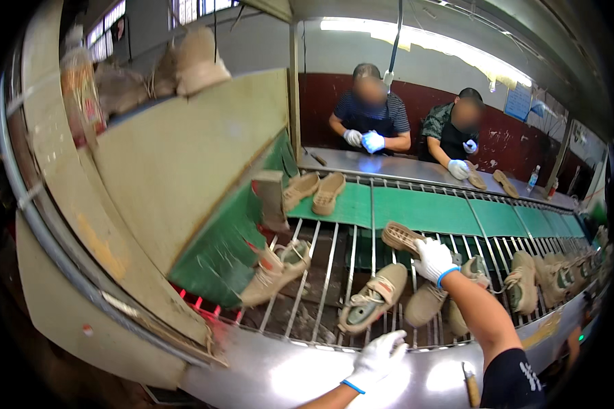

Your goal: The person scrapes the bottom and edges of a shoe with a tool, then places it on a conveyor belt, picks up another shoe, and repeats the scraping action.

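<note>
My right hand (435,260), in a white glove with a blue cuff, reaches over the metal rack and closes on the end of a tan shoe sole (400,236). The sole is tilted, its patterned side showing. My left hand (377,357), gloved alike, hovers above the metal ledge at the rack's near edge with its fingers apart and nothing in them. Just beyond it a beige lace-up shoe (378,297) lies on the bars. Another beige shoe (426,304) sits below my right forearm, partly hidden.
A beige shoe (278,274) lies at the rack's left end, several more (522,282) at right. Two soles (329,193) rest on the green belt (423,210). A wooden-handled tool (471,386) lies on the near ledge. Two co-workers (370,112) work behind the far bench (416,162).
</note>
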`<state>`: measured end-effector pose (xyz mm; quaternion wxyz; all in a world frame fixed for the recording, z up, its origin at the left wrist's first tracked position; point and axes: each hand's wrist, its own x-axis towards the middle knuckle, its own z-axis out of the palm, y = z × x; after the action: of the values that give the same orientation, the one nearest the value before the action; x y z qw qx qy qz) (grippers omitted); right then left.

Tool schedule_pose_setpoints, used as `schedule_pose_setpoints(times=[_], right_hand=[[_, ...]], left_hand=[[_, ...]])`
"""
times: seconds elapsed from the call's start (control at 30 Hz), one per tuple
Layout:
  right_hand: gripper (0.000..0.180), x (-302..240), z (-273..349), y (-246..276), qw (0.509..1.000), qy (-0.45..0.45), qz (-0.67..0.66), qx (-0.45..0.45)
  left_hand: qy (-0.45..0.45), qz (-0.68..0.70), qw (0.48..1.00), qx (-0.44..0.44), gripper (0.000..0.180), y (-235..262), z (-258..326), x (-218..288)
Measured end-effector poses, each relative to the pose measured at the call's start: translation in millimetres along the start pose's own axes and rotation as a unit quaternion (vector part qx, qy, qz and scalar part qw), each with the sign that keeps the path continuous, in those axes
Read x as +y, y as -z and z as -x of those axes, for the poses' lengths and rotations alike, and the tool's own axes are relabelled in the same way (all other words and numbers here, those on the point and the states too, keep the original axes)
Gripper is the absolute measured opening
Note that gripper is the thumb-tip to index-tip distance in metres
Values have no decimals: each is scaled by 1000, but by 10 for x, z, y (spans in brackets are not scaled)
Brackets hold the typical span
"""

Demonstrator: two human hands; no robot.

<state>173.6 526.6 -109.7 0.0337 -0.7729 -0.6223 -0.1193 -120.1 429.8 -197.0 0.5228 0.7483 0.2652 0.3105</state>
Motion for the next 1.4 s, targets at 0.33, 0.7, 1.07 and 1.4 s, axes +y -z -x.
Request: schedule_pose_setpoints(times=[0.33, 0.7, 1.07, 1.4], right_hand=[[21, 97, -800, -1159, 993, -97, 60, -12], [39, -979, 143, 1041, 951, 269, -143, 59], [54, -1052, 2858, 520, 910, -39, -400, 98], [69, -1542, 2126, -157, 694, -186, -678, 154]], left_hand=[[12, -19, 998, -61, 47, 66, -76, -93], [19, 107, 994, -21, 43, 58, -52, -344], [238, 660, 710, -58, 74, 539, -245, 135], [128, 494, 859, -27, 50, 435, -164, -56]])
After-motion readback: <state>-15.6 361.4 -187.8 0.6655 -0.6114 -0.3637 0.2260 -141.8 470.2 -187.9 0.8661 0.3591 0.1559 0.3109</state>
